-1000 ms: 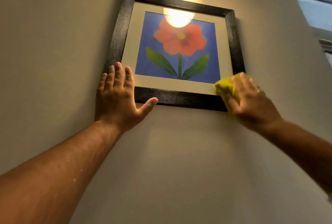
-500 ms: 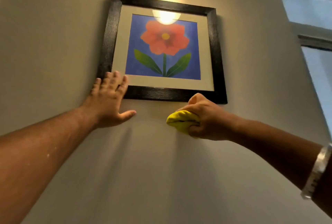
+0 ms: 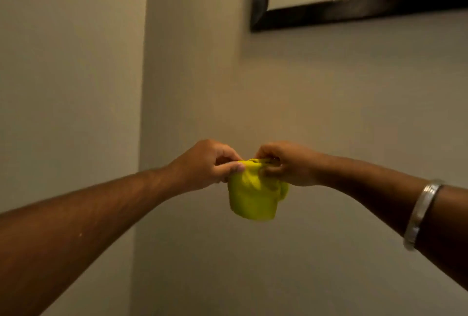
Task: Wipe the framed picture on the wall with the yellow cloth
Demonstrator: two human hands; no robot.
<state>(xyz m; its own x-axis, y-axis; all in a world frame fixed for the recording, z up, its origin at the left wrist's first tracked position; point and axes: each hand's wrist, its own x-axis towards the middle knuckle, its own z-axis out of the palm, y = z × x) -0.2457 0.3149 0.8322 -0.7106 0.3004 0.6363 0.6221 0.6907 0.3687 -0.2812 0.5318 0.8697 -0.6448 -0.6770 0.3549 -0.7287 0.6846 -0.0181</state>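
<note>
The yellow cloth (image 3: pixel 252 195) hangs bunched between both hands in front of the wall, well below the picture. My left hand (image 3: pixel 207 163) pinches its upper left edge and my right hand (image 3: pixel 286 163) grips its upper right edge. Only the lower left corner of the framed picture (image 3: pixel 354 10) shows at the top right: black frame, cream mat, a strip of blue print. Neither hand touches the frame.
A beige wall (image 3: pixel 329 103) fills the view. A vertical wall corner (image 3: pixel 144 87) runs down left of the frame. A silver bangle (image 3: pixel 420 214) sits on my right wrist.
Both hands left the frame and came down together below it. My left hand took hold of the cloth, which now hangs between both hands. The view dropped, leaving only the frame's corner.
</note>
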